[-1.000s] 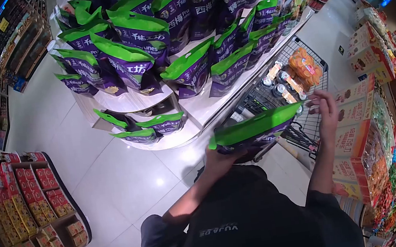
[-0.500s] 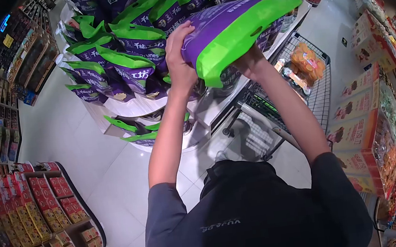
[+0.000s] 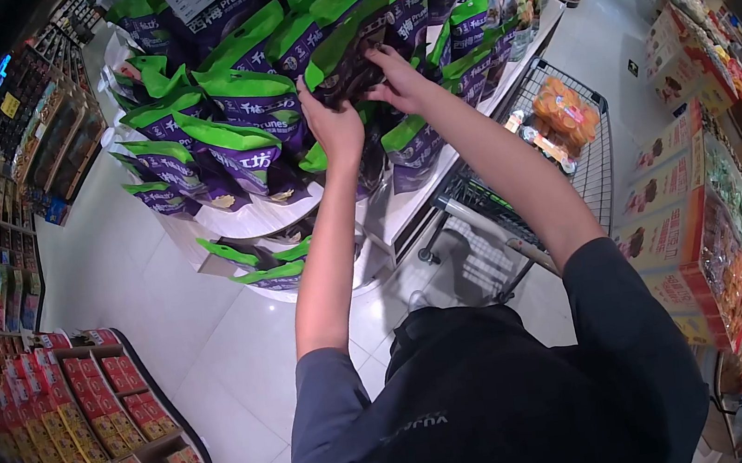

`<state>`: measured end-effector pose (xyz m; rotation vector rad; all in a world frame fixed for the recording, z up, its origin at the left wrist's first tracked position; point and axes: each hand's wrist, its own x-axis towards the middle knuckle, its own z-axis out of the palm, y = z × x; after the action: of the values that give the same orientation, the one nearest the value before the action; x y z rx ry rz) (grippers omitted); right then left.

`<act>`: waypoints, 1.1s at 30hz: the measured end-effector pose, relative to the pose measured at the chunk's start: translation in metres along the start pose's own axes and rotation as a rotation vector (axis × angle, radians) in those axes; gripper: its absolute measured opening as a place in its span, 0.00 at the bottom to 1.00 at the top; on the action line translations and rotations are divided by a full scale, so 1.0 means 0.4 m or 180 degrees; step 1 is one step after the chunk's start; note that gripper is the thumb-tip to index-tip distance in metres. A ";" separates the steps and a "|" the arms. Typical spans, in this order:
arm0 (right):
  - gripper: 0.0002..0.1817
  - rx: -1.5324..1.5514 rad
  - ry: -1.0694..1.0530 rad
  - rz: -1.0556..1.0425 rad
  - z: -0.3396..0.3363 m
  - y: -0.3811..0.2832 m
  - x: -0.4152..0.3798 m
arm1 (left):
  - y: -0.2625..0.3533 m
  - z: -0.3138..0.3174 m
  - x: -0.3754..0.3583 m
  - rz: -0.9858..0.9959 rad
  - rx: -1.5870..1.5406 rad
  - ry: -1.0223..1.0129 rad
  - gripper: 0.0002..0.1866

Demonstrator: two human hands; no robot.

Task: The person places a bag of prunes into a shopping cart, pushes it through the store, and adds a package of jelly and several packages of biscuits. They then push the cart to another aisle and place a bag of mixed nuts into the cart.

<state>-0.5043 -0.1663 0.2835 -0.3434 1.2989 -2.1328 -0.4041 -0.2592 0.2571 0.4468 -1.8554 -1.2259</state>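
Dozens of purple foil pouches with bright green tops [image 3: 239,150] crowd the white tiered round display stand [image 3: 242,213], leaning in overlapping rows out to its curved edges. Just beside the stand's right edge sits a wire shopping trolley [image 3: 589,167] holding an orange net bag of fruit [image 3: 567,115] and some small packets. Near the top tier, both hands are closed on one dark-faced purple and green pouch [image 3: 350,58]: the left hand [image 3: 334,127] clasps its lower left side, the right hand [image 3: 400,82] pinches its right edge. Such a pouch looks light, soft and crinkly, its slick film likely slippery, so the stiff sealed top band or side seams seem the surest hold.
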 end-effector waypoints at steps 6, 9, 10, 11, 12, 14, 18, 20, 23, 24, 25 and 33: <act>0.48 -0.0404 0.0560 0.0539 0.014 0.006 0.040 | 0.014 0.026 -0.059 -0.0022 0.0213 0.0094 0.42; 0.41 -0.0497 0.0310 0.0483 0.014 0.010 0.029 | 0.014 0.029 -0.062 -0.0078 -0.0060 0.0115 0.41; 0.32 -0.0751 0.0359 0.0374 0.005 0.009 0.014 | 0.013 0.026 -0.063 -0.0126 -0.0072 0.0083 0.41; 0.27 -0.0891 0.0368 0.0171 0.000 -0.002 -0.011 | 0.025 0.021 -0.068 -0.0152 -0.0153 0.0075 0.41; 0.23 -0.1030 0.0386 -0.0029 0.005 -0.021 -0.052 | 0.039 0.013 -0.076 -0.0182 -0.0235 0.0059 0.41; 0.10 -0.0863 0.0520 -0.0764 -0.011 -0.053 -0.155 | 0.054 -0.003 -0.107 0.0178 -0.0495 0.0137 0.40; 0.07 -0.1276 0.0741 -0.1552 -0.227 -0.027 -0.398 | 0.081 -0.020 -0.269 0.1041 -0.0379 -0.0243 0.26; 0.09 -0.2724 0.1408 -0.1182 -0.385 0.038 -0.494 | 0.067 0.030 -0.352 0.1193 -0.0613 -0.1256 0.11; 0.14 -0.4727 0.1608 0.0073 -0.590 0.086 -0.668 | 0.021 0.150 -0.456 0.2146 0.0161 -0.2524 0.11; 0.16 -0.5174 0.1613 0.0515 -0.650 0.109 -0.723 | -0.016 0.192 -0.490 0.2190 0.0267 -0.2498 0.12; 0.16 -0.5161 0.1669 0.0540 -0.675 0.120 -0.772 | -0.046 0.221 -0.518 0.2059 0.0477 -0.2569 0.12; 0.17 -0.4849 0.1921 0.1250 -0.696 0.121 -0.880 | -0.026 0.267 -0.548 0.1626 0.1308 -0.3250 0.13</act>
<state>-0.3540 0.2337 0.1382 0.0240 2.8397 -0.5440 -0.3644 -0.0538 0.1315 -0.5537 -2.8479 -0.7301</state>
